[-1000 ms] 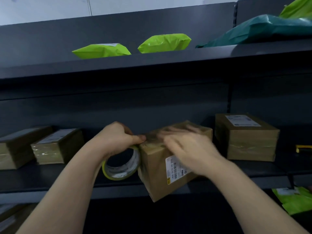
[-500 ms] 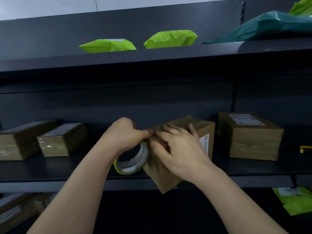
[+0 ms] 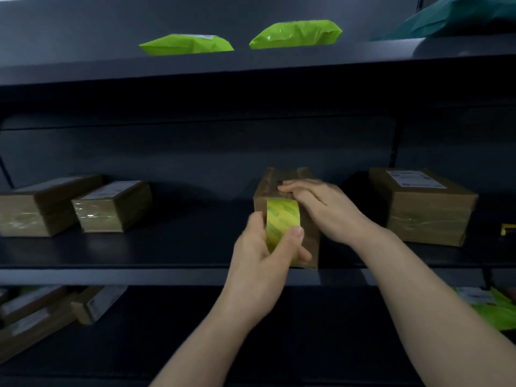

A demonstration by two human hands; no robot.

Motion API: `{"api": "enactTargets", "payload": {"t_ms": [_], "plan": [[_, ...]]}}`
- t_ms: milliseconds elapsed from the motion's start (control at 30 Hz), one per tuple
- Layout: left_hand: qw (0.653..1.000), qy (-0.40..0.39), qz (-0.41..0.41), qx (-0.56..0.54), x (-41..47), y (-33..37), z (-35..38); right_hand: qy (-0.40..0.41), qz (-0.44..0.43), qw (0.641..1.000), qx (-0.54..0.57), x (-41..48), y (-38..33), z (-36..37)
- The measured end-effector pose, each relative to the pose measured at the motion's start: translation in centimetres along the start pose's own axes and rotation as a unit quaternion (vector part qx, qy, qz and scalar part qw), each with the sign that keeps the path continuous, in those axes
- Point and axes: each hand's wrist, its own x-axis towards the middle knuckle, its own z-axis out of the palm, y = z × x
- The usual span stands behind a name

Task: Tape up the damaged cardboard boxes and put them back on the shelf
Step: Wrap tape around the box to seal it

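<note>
Gripping a yellow-green roll of clear packing tape (image 3: 282, 219) in the left hand (image 3: 265, 247), fingers and thumb curled round both sides of it. Held upright and edge-on, right against the front face of a small brown cardboard box (image 3: 310, 238), covering the left part of that face.

Pressing flat on the box's top front edge with the right hand (image 3: 321, 208), just above the roll. Fingers straight, pointing left, curled round nothing.

Under both hands, the box standing upright near the front edge of the dark metal middle shelf (image 3: 139, 252).

To the right of the grip, apart from it, on the same shelf: a larger brown cardboard box with a white label on top (image 3: 424, 213). Beyond that, at the picture's edge, a small yellow object (image 3: 508, 229), too cut off to identify.

To the left of the grip, well apart: two flat brown taped boxes (image 3: 111, 208) side by side.

Above the grip, on the upper shelf: two lime-green plastic mailer bags (image 3: 187, 44), and further right a dark teal bag (image 3: 460, 15).

Below and left of the grip, on the lower shelf: more flat brown parcels (image 3: 42, 311), blurred. Below right: more lime-green bags (image 3: 497, 311).
</note>
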Motion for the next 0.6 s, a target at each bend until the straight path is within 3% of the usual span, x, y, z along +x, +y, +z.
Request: {"api": "enactTargets", "payload": {"t_ms": [67, 233, 433, 600], "plan": [[0.999, -0.009, -0.033, -0.011, -0.7, -0.7, 0.9, 0.0, -0.004, 1.0, -0.01, 0.0, 0.0, 0.1], [0.972, 0.012, -0.221, -0.076, -3.6, -3.9, 2.5, -0.018, 0.012, 1.0, 0.009, 0.1, 0.5, -0.3], [0.961, 0.022, -0.233, -0.149, -5.5, -4.4, 3.4, 0.003, -0.044, 0.998, -0.045, -1.2, 0.2, -0.7], [0.962, 0.042, -0.249, -0.103, -4.7, -5.1, 4.1, 0.012, -0.062, 0.997, -0.043, -1.2, 0.4, -0.4]]}}
